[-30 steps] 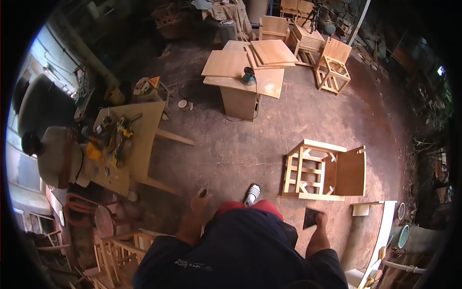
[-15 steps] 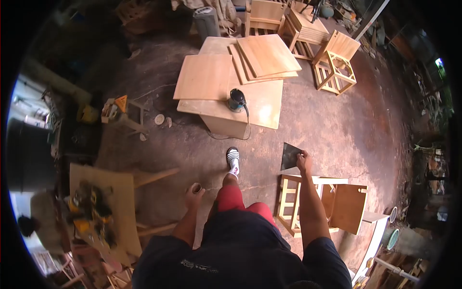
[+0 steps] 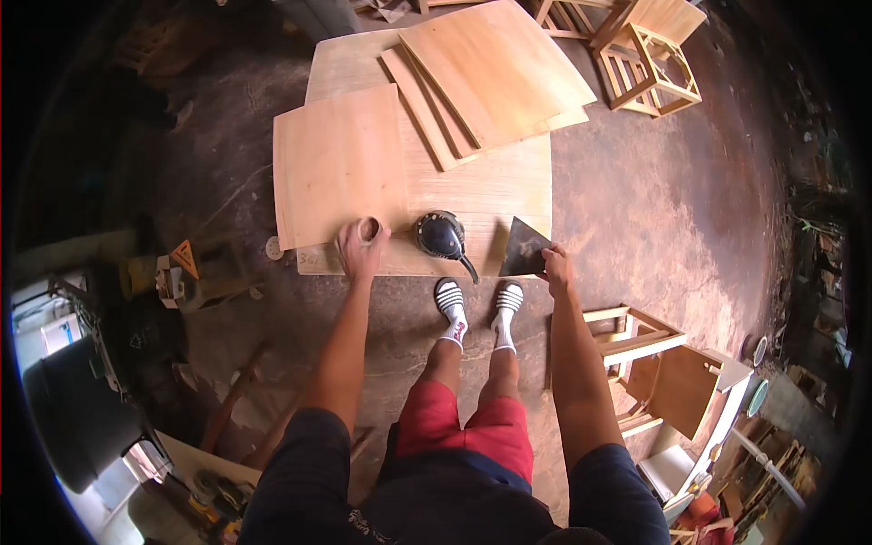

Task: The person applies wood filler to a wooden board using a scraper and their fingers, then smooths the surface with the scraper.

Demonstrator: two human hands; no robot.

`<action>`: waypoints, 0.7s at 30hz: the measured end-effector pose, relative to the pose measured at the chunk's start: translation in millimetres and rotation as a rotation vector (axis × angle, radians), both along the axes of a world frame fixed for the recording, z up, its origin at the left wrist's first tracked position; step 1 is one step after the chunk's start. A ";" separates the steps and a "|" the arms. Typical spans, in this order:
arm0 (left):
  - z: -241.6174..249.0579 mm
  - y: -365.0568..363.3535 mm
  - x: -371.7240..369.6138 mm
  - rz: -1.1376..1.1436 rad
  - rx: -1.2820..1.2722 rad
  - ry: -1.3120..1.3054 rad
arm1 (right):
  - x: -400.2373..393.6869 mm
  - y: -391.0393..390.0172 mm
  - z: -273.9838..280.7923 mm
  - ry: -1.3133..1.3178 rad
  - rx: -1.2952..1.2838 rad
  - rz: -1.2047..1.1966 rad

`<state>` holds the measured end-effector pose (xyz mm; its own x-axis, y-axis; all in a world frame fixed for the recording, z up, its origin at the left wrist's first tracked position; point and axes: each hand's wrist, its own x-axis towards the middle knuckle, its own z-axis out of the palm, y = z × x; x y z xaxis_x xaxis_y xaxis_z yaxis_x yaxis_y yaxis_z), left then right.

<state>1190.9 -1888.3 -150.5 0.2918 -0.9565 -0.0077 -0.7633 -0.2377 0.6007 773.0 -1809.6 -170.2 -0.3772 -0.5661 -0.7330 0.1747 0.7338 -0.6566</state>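
My left hand (image 3: 360, 256) grips a small round cup-like container (image 3: 368, 229) with a brown inside, above the near edge of a flat wooden panel (image 3: 338, 163). Pinched at its edge, a thin dark flat sheet (image 3: 522, 250) hangs from my right hand (image 3: 558, 267) over the near right corner of the table (image 3: 481, 193). Between the two hands, a black-topped power sander (image 3: 440, 234) rests on the table, its cord at the near edge. Further back lie stacked wooden panels (image 3: 498, 73).
A wooden chair (image 3: 649, 68) stands at the back right, and another wooden chair frame (image 3: 636, 345) is near my right arm. An orange triangle square (image 3: 184, 259) sits left of the table. A workbench with tools (image 3: 218, 495) is at the lower left.
I have stepped up to the table, and both feet now show near it. Both hands moved forward, bringing the container and dark sheet over the table's near edge.
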 end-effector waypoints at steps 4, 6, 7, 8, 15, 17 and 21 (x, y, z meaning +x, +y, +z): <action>-29.8 -41.0 -0.9 0.033 -0.016 -0.090 | 1.9 -6.4 -13.2 -0.149 0.046 -0.147; -38.1 -50.3 -2.2 0.055 0.006 -0.129 | 4.1 -0.9 -23.7 -0.249 0.018 -0.258; -40.4 -53.9 -2.4 0.065 0.016 -0.149 | 5.6 3.2 -29.2 -0.299 0.003 -0.314; -41.3 -54.3 -1.5 0.048 0.093 -0.164 | 7.0 11.3 -33.3 -0.214 0.078 -0.244; -49.8 -34.2 -0.3 0.044 0.238 -0.146 | 124.7 9.0 53.0 0.595 -0.380 0.238; -57.2 -11.4 1.9 0.044 0.167 -0.156 | 169.2 -18.2 94.1 0.702 -0.584 0.515; -58.9 48.5 -10.4 0.080 -0.128 -0.234 | 215.2 -72.8 89.1 0.797 -0.383 0.921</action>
<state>1180.5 -1839.9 -209.4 0.3465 -0.9191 0.1879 -0.8665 -0.2368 0.4395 988.1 -1882.4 -81.0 0.0072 -0.9759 -0.2181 -0.8336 0.1146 -0.5403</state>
